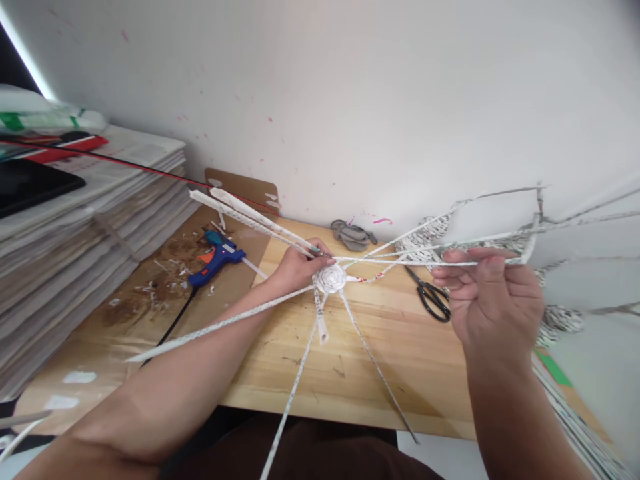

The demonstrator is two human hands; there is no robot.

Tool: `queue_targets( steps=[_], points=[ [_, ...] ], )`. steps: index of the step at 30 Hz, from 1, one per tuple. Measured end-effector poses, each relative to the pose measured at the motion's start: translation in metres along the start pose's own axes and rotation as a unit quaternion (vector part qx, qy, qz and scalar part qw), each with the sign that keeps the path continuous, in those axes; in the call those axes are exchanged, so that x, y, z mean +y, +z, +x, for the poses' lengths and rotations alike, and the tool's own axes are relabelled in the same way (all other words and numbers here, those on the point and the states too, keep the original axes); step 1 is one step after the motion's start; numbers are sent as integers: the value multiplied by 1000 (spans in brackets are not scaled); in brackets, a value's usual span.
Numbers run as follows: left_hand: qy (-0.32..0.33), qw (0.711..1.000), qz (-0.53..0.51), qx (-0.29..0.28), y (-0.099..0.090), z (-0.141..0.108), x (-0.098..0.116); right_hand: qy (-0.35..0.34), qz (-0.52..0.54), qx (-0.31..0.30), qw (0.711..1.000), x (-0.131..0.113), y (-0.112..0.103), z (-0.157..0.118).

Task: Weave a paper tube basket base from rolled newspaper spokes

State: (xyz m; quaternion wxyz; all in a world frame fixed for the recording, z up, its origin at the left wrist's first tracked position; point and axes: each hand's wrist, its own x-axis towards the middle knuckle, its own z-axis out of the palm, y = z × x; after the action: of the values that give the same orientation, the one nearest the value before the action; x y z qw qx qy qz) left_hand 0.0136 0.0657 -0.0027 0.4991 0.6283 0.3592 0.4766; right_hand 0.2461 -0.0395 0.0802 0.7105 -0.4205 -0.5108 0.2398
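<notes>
A small round weave of rolled paper (330, 279) hangs above the wooden table, with long thin paper tubes radiating from it on all sides. My left hand (303, 263) pinches the weave at its far left edge, fingers closed and partly hidden behind it. Out to the right, my right hand (493, 293) grips a paper tube (400, 261) between thumb and fingers, and the tube runs taut back to the weave. Two thicker white tubes (250, 217) point up and left past my left hand. One short tube end (323, 330) droops below the weave.
A blue glue gun (217, 260) lies on scrap-littered cardboard at left, beside a tall stack of paper (125, 193). Black-handled scissors (433, 300) and a grey cloth-like item (353, 235) rest on the wooden table (400, 360). Woven paper pieces (425, 240) stand at right, near the wall.
</notes>
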Motion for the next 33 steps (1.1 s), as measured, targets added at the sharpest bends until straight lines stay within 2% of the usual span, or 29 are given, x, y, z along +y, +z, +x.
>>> queue_targets(
  steps=[7,12,15,19,24,33],
  points=[
    [21,1000,1,-1,3,-1,-6,-10,-49,-29,998,-3,11,-2],
    [35,999,5,19,4,-3,-2,33,-140,-93,985,14,23,-1],
    [47,998,19,31,4,-3,-1,49,-144,-124,981,27,32,-4],
    [59,996,33,52,4,-3,-1,44,-152,-132,979,33,41,-7],
    [61,995,40,63,5,-4,1,11,-173,-133,976,32,41,-8],
    [54,996,45,61,5,-5,2,6,-186,-160,969,38,38,-13]
  ],
)
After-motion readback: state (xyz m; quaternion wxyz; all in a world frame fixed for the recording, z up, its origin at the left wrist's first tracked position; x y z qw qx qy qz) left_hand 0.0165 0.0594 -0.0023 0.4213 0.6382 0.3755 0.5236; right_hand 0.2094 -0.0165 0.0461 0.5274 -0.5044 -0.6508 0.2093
